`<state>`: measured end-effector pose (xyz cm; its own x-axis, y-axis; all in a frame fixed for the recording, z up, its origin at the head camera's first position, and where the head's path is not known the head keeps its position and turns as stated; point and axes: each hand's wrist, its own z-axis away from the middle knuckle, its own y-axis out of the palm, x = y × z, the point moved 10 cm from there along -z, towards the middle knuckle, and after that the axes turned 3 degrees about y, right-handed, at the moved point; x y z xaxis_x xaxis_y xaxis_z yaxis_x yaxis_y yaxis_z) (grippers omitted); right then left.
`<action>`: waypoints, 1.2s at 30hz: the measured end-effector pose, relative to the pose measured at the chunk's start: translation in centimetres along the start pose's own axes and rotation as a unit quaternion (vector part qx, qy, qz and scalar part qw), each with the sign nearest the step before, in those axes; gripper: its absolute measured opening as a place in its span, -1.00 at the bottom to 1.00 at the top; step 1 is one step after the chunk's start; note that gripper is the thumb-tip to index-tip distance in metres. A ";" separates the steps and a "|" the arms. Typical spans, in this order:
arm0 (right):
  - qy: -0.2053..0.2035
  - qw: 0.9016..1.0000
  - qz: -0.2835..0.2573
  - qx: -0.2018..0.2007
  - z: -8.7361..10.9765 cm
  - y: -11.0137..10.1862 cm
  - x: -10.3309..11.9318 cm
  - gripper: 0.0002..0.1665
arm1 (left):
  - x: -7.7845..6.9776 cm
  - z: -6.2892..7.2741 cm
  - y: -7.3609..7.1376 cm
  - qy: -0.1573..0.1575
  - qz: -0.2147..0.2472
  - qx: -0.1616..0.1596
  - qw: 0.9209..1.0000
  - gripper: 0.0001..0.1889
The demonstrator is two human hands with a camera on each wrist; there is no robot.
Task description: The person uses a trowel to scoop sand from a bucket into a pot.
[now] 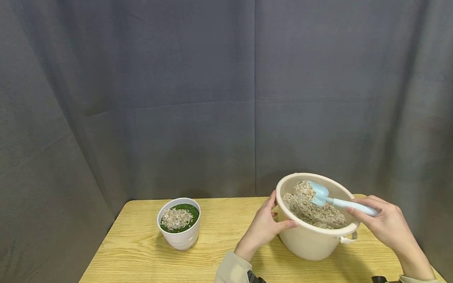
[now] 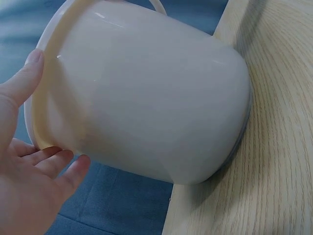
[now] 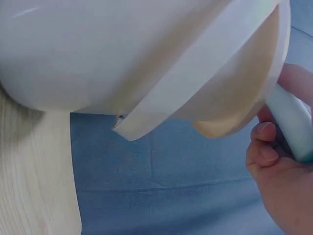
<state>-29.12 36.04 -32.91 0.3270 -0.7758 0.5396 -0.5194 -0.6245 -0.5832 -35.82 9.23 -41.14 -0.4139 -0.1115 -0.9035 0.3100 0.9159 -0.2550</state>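
A cream plastic bucket (image 1: 308, 241) stands tilted on the table, its mouth turned toward me. Inside is a heap of pale, coarse granules (image 1: 315, 212). My left hand (image 1: 263, 226) grips the bucket's rim on its left side, with the thumb (image 2: 30, 73) on the near side and the fingers at the rim's edge. My right hand (image 1: 385, 222) holds a light-blue hand trowel (image 1: 320, 192) by its handle, over the right side of the rim. The trowel's blade is inside the bucket, with a mound of granules at it.
Left on the wooden table (image 1: 131, 243) stands a white pot (image 1: 182, 239) with a green surface inside and a patch of granules on it. A white bucket handle (image 3: 195, 73) hangs along the bucket's side. Grey curtains (image 1: 191, 149) hang behind the table.
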 end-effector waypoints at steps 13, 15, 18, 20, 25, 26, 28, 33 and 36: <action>0.012 1.000 -0.002 -0.002 -0.4 -0.4 1.0 -0.74 | 0.5 1.0 -2.0 -0.021 -0.015 -0.003 1.000 0.04; 0.016 1.000 -0.001 -0.001 -0.4 -0.3 1.2 -0.73 | 0.8 1.5 -2.8 -0.021 -0.022 -0.005 1.000 0.03; 0.023 1.000 0.000 0.002 -0.4 0.0 1.5 -0.72 | 1.2 2.4 -4.2 -0.017 -0.047 -0.007 0.999 0.02; 0.027 1.000 0.002 0.003 -0.5 0.2 1.7 -0.71 | 1.4 3.1 -5.2 -0.016 -0.062 -0.009 0.998 0.02; 0.030 0.999 0.013 -0.001 -0.4 0.0 2.9 -0.71 | 1.2 4.5 -7.5 -0.003 -0.087 -0.021 0.996 -0.02; 0.028 0.999 0.016 -0.003 -0.4 0.0 3.3 -0.72 | 1.1 4.8 -7.8 0.001 -0.092 -0.024 0.995 -0.02; 0.023 1.000 0.017 -0.010 -0.5 0.0 4.2 -0.73 | 0.8 5.3 -8.6 0.006 -0.100 -0.030 0.995 -0.03; 0.013 1.000 0.011 -0.020 -0.7 0.6 6.5 -0.76 | 0.4 6.8 -11.3 0.002 -0.120 -0.050 0.991 -0.07; 0.011 1.000 0.010 -0.022 -0.8 1.0 7.9 -0.78 | 0.5 7.6 -13.2 -0.005 -0.131 -0.070 0.989 -0.10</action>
<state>-27.71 29.39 -28.77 0.2986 -0.7855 0.5420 -0.5606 -0.6040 -0.5665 -33.58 -5.83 -40.84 -0.4560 -0.3555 -0.8159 0.0717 0.8991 -0.4319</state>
